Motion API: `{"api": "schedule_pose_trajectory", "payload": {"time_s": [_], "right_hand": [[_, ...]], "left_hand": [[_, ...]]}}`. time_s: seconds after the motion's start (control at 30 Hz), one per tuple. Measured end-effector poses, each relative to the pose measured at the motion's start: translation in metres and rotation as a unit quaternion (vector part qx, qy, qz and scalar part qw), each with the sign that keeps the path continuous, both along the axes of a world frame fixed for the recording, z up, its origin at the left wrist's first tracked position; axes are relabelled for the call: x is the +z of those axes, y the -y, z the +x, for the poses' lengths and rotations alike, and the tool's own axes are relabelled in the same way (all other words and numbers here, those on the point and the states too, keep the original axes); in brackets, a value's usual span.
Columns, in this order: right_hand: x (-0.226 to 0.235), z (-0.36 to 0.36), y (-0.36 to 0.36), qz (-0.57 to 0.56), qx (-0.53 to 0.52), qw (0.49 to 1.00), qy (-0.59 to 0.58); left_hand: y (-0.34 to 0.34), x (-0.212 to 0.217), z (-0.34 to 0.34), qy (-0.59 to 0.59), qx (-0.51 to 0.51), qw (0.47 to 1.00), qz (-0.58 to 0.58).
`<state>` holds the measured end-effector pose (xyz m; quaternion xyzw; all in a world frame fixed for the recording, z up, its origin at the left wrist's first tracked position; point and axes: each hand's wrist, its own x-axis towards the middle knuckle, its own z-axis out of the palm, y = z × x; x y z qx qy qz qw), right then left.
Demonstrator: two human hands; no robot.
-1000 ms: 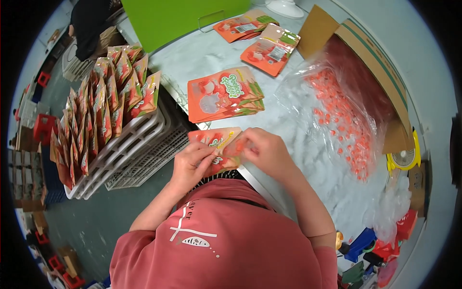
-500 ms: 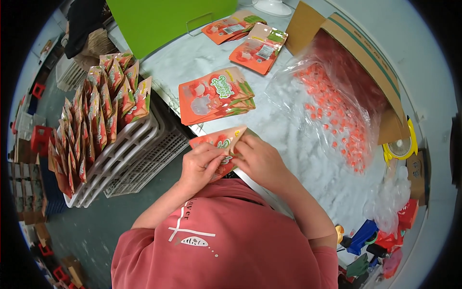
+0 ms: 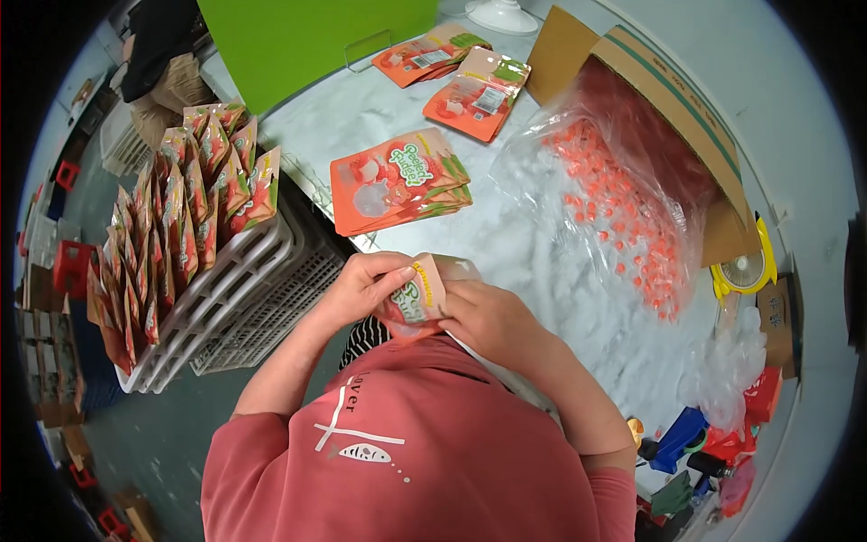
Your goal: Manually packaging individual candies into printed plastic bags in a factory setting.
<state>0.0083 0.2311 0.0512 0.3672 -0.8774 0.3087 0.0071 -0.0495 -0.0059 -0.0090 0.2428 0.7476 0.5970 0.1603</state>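
Observation:
Close to my body I hold a red-and-cream candy pouch (image 3: 414, 303) at the table's near edge. My left hand (image 3: 366, 282) pinches its upper left side between thumb and fingers. On the other side, my right hand (image 3: 492, 318) grips the pouch's right edge, its fingertips partly hidden behind the wrapper. A stack of flat pouches (image 3: 397, 185) of the same kind lies just beyond my hands. Round red sweets (image 3: 614, 212) spill along a clear plastic bag (image 3: 533, 172) to the right.
The plastic bag comes out of a cardboard box (image 3: 722, 154) lying on its side. Two more pouch stacks, a nearer one (image 3: 479, 95) and a farther one (image 3: 429, 54), lie at the back. On the left, stacked white crates (image 3: 217, 289) hold many upright pouches (image 3: 181, 208). A yellow fan (image 3: 745, 271) stands right.
The pouch has turned in my hands and come slightly closer to my body. My left hand has shifted up its side; the right hand has moved a little lower.

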Motion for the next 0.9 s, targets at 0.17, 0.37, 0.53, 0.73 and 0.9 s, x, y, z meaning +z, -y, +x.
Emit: {"api": "schedule_pose_trajectory", "payload": {"time_s": [0.17, 0.37, 0.53, 0.73, 0.9], "right_hand": [[-0.001, 0.001, 0.002, 0.032, -0.006, 0.994, 0.103], [0.008, 0.003, 0.005, 0.11, 0.034, 0.979, 0.171], [0.019, 0.014, -0.007, 0.081, -0.015, 0.979, 0.185], [-0.001, 0.005, -0.001, 0.115, 0.03, 0.98, 0.162], [0.016, 0.017, -0.005, 0.006, -0.03, 0.995, 0.094]], "left_hand": [[-0.022, 0.015, 0.028, 0.024, -0.012, 0.998, 0.06], [-0.02, -0.002, 0.024, -0.111, -0.015, 0.991, 0.076], [-0.014, 0.011, 0.026, 0.041, 0.004, 0.997, 0.07], [-0.021, 0.011, 0.028, -0.032, -0.034, 0.997, 0.062], [-0.018, 0.011, 0.033, 0.034, -0.013, 0.997, 0.066]]}}
